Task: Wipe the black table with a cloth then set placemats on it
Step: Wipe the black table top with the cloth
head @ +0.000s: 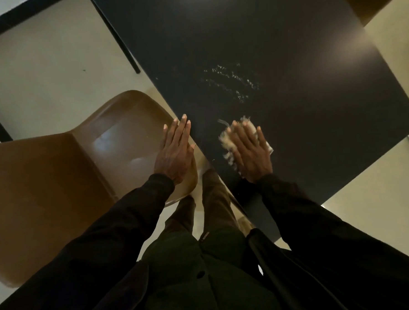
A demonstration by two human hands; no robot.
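Pressing the cloth (226, 139) flat on the tabletop (288, 55) near its edge, your right hand (249, 150) has a wide grip, fingers straight, to spread pressure. Left hand (175, 151) flat, holding nothing, at the edge, probably bracing. Droplets (233, 82) ahead unwiped; placemats not visible.

Open black bench (303, 107) stretches from the right hand (250, 150) toward twelve and two o'clock, wet streaks (233, 84) lying at twelve. At nine, a brown chair (70, 185) crowds the bench edge, the left hand (175, 151) flat-fingered over its seat. Second chair (370, 1) at the far corner, one o'clock.
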